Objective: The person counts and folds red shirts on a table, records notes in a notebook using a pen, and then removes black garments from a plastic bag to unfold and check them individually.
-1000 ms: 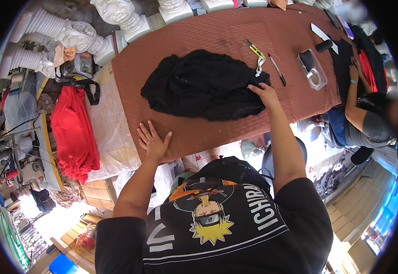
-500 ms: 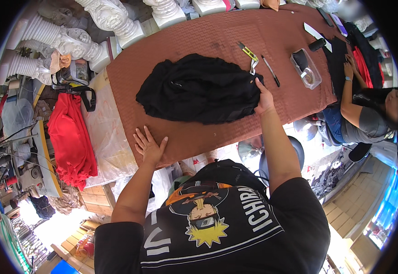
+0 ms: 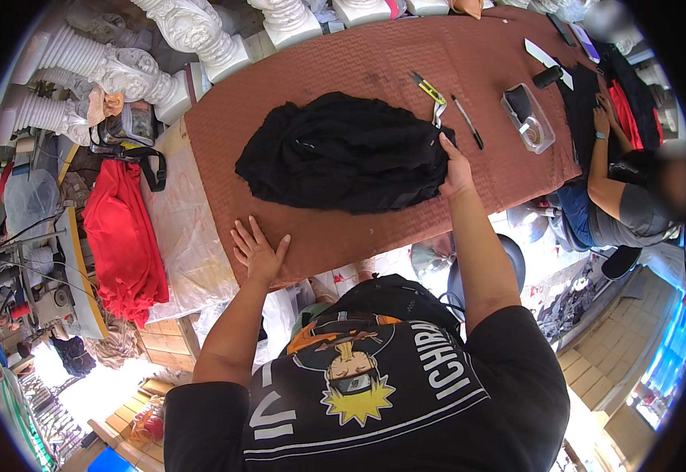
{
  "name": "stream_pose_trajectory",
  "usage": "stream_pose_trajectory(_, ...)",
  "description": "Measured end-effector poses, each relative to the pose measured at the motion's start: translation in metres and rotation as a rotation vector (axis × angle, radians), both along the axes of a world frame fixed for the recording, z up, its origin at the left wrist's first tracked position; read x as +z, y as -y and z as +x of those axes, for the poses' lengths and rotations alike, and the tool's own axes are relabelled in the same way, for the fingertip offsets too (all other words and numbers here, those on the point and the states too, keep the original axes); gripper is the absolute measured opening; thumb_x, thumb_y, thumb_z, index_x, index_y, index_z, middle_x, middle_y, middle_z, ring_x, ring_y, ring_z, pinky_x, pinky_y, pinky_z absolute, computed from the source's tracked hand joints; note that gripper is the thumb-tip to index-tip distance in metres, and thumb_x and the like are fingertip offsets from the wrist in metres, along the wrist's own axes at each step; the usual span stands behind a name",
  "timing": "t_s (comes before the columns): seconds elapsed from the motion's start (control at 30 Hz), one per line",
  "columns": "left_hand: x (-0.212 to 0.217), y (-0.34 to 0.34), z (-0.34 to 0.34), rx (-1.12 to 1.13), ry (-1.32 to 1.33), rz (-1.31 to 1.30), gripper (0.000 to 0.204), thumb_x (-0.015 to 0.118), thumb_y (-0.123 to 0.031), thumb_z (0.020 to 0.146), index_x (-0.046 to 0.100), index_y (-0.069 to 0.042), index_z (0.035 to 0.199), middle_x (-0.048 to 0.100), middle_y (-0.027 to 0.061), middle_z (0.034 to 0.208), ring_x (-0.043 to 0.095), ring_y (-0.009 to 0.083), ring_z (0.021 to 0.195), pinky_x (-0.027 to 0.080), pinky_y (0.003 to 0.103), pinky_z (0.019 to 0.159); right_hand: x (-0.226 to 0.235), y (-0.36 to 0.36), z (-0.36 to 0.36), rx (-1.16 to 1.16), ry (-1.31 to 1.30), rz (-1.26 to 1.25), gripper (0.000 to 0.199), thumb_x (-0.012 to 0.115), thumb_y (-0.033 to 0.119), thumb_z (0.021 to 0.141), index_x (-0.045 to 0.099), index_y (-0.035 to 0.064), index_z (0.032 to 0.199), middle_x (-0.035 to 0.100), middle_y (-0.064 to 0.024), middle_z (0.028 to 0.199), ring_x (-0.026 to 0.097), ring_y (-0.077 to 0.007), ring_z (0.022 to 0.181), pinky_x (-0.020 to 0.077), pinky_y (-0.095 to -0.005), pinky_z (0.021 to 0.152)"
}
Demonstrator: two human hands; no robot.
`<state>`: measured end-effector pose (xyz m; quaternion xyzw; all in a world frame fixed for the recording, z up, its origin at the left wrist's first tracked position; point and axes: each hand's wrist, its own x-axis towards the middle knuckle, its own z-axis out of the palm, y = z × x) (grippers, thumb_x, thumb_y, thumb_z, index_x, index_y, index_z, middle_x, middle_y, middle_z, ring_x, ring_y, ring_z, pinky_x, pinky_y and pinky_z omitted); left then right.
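Observation:
A bundle of black cloth (image 3: 335,157) lies crumpled on the brown covered table (image 3: 358,236). At its right end, my right hand (image 3: 456,168) grips the edge of the cloth between thumb and fingers; most of those fingers are hidden under it. My left hand (image 3: 259,250) rests flat on the tabletop near the front left corner, fingers spread, apart from the cloth. Just beyond my right hand lie yellow thread snips (image 3: 431,90) with a white loop, and beside them a dark pen (image 3: 467,122).
A clear plastic box (image 3: 528,118) with dark items stands farther right. A co-worker's hands (image 3: 601,116) touch dark cloth at the table's right end. Red cloth (image 3: 125,244) lies to the left by a sewing machine (image 3: 52,303). White ornate columns (image 3: 134,75) line the far side.

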<state>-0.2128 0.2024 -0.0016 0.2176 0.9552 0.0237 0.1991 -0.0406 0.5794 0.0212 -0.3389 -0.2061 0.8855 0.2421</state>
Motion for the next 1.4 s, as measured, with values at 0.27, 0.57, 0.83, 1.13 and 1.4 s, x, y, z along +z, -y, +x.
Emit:
stream_pose_trajectory(0.27,0.000,0.000,-0.001,0.000,0.018,0.032,0.102,0.051,-0.064,0.076,-0.004,-0.012,0.144,-0.017,0.0194,0.146,-0.014,0.0408,0.134,0.004,0.060,0.103,0.004,0.003,0.002,-0.020,0.054,-0.029,0.029,0.051,0.021,0.091,0.056,0.0015,0.111,0.063,-0.0100,0.106,0.061,-0.0223,0.096,0.0478,-0.0353,0.087)
stream_pose_trajectory(0.57,0.025,-0.019,-0.052,0.529,0.821,1.268,0.075,0.044,-0.063,0.083,0.045,-0.004,0.129,0.046,0.0158,0.130,0.044,0.0243,0.120,0.031,0.034,0.100,0.107,0.146,-0.056,0.990,-0.072,1.437,0.060,0.061,0.036,0.083,0.043,0.0004,0.128,0.050,-0.0205,0.125,0.054,-0.0282,0.111,0.0405,-0.0353,0.095)
stream_pose_trajectory(0.83,0.044,-0.052,-0.056,0.614,0.973,1.058,0.074,0.058,-0.053,0.081,0.043,0.005,0.124,0.052,0.0130,0.119,0.051,0.0194,0.108,0.039,0.029,0.094,0.084,0.113,-0.071,0.905,0.082,1.678,0.034,0.063,0.028,0.078,0.062,0.0064,0.105,0.063,-0.0139,0.102,0.058,-0.0306,0.097,0.0447,-0.0379,0.085)
stream_pose_trajectory(1.13,0.105,-0.104,-0.039,0.659,0.778,1.114,0.058,0.067,-0.031,0.080,0.048,0.010,0.117,0.054,0.0150,0.116,0.053,0.0199,0.105,0.044,0.029,0.088,0.056,0.093,-0.118,0.564,0.136,1.667,0.029,0.064,0.021,0.077,0.062,0.0028,0.099,0.064,-0.0140,0.097,0.061,-0.0294,0.087,0.0479,-0.0361,0.073)
stream_pose_trajectory(1.4,0.285,-0.073,-0.056,0.176,0.714,1.605,0.020,0.057,-0.022,0.088,0.061,-0.004,0.096,0.066,0.0057,0.091,0.064,0.0136,0.077,0.052,0.026,0.070,0.133,0.107,-0.102,1.280,0.326,2.248,0.068,0.055,0.066,0.070,0.067,0.0039,0.095,0.062,-0.0140,0.097,0.054,-0.0286,0.106,0.0054,-0.0566,0.107)
